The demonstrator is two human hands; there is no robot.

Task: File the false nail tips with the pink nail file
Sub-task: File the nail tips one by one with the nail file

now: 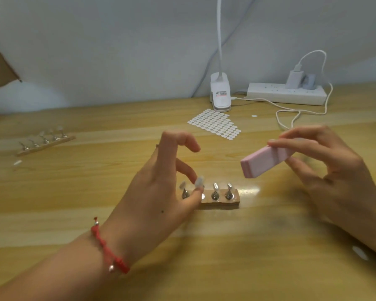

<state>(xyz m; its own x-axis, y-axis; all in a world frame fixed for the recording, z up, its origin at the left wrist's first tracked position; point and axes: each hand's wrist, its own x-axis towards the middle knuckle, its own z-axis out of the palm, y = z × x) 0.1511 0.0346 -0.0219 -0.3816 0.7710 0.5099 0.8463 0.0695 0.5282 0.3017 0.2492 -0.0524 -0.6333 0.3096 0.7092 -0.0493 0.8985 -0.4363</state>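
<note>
A small wooden holder (220,204) lies at the table's centre with several metal pegs carrying false nail tips (215,186). My left hand (159,192) reaches over its left part, thumb and a finger pinching one pale nail tip (199,181) on its peg. My right hand (332,172) hovers to the right, above the table, gripping a pink block nail file (263,162) by its far end. The file's near end points down-left toward the holder, a short gap above it.
A second wooden holder (46,142) with pegs sits at the far left. A sheet of white oval stickers (215,123), a white clip lamp (220,94), a power strip (287,94) and a trailing white cable (291,118) lie behind. Loose white tips (359,253) rest on the wood.
</note>
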